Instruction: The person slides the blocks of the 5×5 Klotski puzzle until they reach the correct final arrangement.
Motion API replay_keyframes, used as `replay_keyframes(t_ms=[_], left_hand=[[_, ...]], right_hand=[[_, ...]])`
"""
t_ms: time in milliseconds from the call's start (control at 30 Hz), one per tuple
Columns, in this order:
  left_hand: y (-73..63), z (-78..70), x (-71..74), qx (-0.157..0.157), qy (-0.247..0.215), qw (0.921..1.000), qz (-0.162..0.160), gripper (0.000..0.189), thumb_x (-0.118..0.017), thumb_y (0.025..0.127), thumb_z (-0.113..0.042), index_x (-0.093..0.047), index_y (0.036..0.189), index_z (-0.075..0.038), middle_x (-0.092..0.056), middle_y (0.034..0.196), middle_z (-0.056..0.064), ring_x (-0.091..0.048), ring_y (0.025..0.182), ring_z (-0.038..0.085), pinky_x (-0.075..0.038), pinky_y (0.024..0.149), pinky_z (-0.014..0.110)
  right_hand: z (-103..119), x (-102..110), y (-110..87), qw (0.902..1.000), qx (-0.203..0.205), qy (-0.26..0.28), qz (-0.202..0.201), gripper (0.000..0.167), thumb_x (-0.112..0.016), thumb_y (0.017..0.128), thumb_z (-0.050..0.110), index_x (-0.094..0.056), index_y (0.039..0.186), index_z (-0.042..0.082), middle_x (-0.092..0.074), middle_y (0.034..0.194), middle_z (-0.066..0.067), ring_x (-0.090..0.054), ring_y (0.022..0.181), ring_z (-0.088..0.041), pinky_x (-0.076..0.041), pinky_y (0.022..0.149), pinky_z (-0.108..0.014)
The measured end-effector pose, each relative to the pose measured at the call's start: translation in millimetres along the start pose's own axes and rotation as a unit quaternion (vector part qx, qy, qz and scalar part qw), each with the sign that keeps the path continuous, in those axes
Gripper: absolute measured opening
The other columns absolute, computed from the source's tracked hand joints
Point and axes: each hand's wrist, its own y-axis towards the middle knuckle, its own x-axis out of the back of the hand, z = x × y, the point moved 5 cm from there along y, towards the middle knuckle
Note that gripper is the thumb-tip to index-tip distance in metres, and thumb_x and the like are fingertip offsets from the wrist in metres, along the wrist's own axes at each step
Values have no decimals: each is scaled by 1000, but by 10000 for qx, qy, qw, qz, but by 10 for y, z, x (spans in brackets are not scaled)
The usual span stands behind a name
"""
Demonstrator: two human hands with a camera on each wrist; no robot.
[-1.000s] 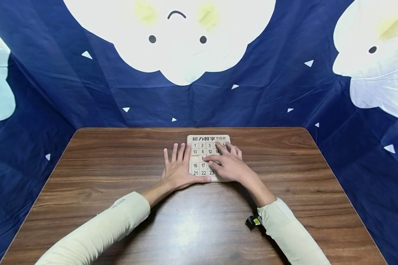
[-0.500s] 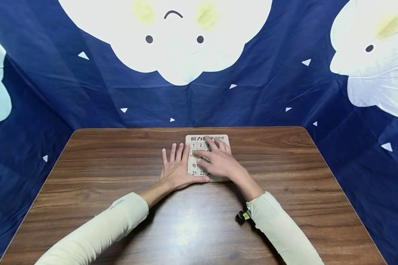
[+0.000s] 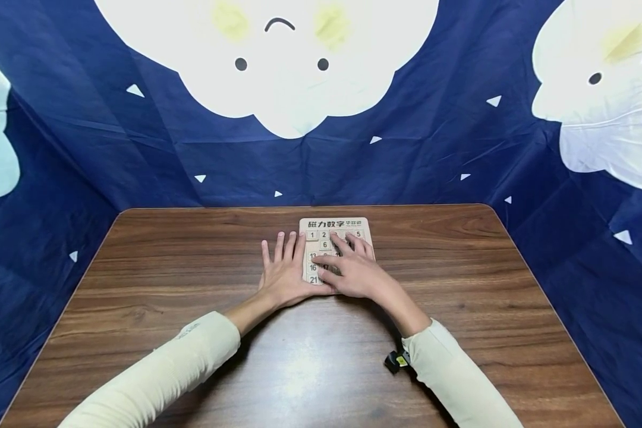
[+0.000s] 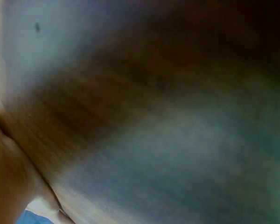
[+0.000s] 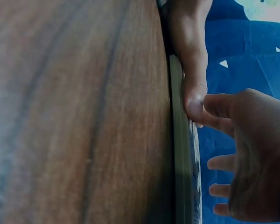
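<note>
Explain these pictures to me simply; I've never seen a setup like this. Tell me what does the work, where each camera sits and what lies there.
There is no machine here, just a person's bare left hand and right hand. The wide picture comes from a camera on the head, looking forward and down. The other two come from wrist cameras: the left one shows mostly blurred table, the right one sees the board edge-on. That board lies flat on the table and carries numbered tiles. The left hand lies spread at its left side, thumb along the near edge. The right hand reaches over the tiles, its index finger apparently touching the tile marked 13. Neither hand grips anything.
</note>
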Motion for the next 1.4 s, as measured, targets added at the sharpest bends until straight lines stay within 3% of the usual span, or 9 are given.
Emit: replay_keyframes(t_ms=[167,333,600,933,1133,1400], left_hand=[[2,7,-6,28,-12,10000,17,159,-73,70,-101,-4,183,-12,-11,190,22,3,178,45,17,138,73],[18,-4,-15,70,40,9999,96,162,-67,69,-107,1,183,-14,-6,191,19,7,179,43,19,138,72],[-1,-5,-39,158,92,9994,293,162,-71,70,-105,4,183,-15,-2,191,18,11,178,41,22,137,70],[26,10,-29,171,161,9994,256,162,-68,70,-107,3,183,-16,0,191,16,12,178,40,22,137,69],[7,6,0,104,82,9997,206,161,-67,70,-107,1,183,-14,-3,191,19,9,178,42,21,137,71],[10,-2,-4,92,-7,9998,196,162,-70,69,-105,0,183,-14,-4,191,19,10,178,42,21,138,70]], right_hand=[[-67,15,16,9997,56,155,-163,49,-53,116,52,-64,161,35,-22,189,-20,-16,173,-57,-13,137,-79],[-232,109,47,9980,-278,156,-550,50,-56,115,50,-65,161,32,-22,188,-24,-19,170,-61,-15,135,-83],[-251,30,83,9990,-367,-19,-261,51,-53,116,53,-62,163,36,-20,189,-21,-18,171,-60,-11,137,-82],[-140,10,184,9992,-127,40,-376,51,-53,116,51,-62,164,35,-21,189,-22,-17,171,-59,-11,138,-77],[-293,70,76,9981,-140,254,-534,52,-53,116,52,-60,165,34,-20,189,-23,-15,172,-60,-10,137,-82],[-613,232,-156,9953,-417,324,-816,47,-59,114,50,-69,156,31,-19,188,-25,-15,172,-60,-11,133,-85]])
